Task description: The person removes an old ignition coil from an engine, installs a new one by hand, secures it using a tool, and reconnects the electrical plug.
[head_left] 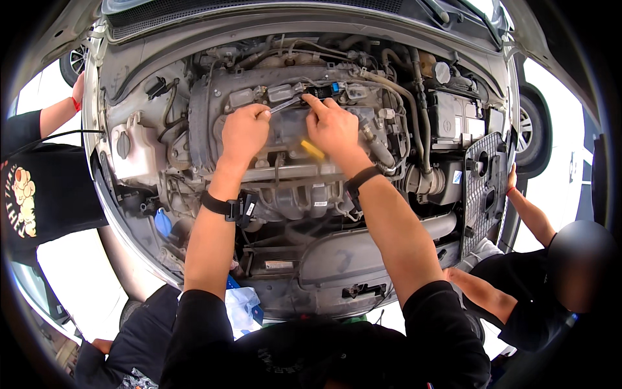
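My left hand [246,133] is closed around the handle of a shiny metal wrench [286,104], thumb along its top. The tool slants over the engine [278,133] toward a black ignition coil [319,93] with a blue connector [335,87]. At the wrench's far end, my right hand [334,129] stretches out its index finger, the tip touching or just over the tool's head beside the coil. Its other fingers are partly bent, and nothing shows in them. Below that hand is a yellow piece [313,150], probably a dipstick handle.
A grey coolant tank [134,146] stands left of the engine, a battery [455,120] right of it. A dark perforated cover [483,188] leans at the right. People stand at both sides; one person's hand [512,176] is beside that cover. The raised hood's edge curves around.
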A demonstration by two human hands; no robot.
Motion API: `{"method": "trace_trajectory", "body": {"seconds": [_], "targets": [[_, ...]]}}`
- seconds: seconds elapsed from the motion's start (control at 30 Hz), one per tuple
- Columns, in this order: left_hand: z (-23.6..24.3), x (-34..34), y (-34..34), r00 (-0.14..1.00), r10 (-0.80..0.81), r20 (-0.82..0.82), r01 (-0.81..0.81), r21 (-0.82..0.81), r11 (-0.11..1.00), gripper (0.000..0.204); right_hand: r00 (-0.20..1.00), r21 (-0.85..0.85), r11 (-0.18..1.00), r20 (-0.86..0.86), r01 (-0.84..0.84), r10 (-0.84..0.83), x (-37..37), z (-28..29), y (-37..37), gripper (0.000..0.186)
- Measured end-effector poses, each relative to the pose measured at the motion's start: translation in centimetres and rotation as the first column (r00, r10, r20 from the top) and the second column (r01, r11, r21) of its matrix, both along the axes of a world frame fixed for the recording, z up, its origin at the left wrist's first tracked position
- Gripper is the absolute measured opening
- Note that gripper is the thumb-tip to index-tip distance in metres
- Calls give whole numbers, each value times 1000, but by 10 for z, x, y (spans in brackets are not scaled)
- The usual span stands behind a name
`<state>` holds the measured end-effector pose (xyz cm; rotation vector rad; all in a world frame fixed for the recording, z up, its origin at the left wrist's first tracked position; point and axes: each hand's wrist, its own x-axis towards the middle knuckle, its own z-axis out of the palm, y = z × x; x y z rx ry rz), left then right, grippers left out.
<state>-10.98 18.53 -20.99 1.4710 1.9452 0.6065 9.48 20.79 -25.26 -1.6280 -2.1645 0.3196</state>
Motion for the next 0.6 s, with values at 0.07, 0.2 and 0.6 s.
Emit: {"method": "trace_trajectory", "body": {"seconds": [0.07, 0.2, 0.6], "targets": [[3, 13, -12, 999, 5, -51, -7, -38, 999, 25, 1000, 14, 1000, -1, -5, 5, -1, -1, 0, 34], [-7, 42, -33, 995, -57, -82, 50, -78, 996, 24, 1000, 22, 1000, -15, -11, 12, -2, -3, 0, 33], [-25, -23, 22, 990, -27, 138, 14, 92, 996, 22, 1000, 10, 1000, -6, 0, 0, -3, 4, 0, 34]]}}
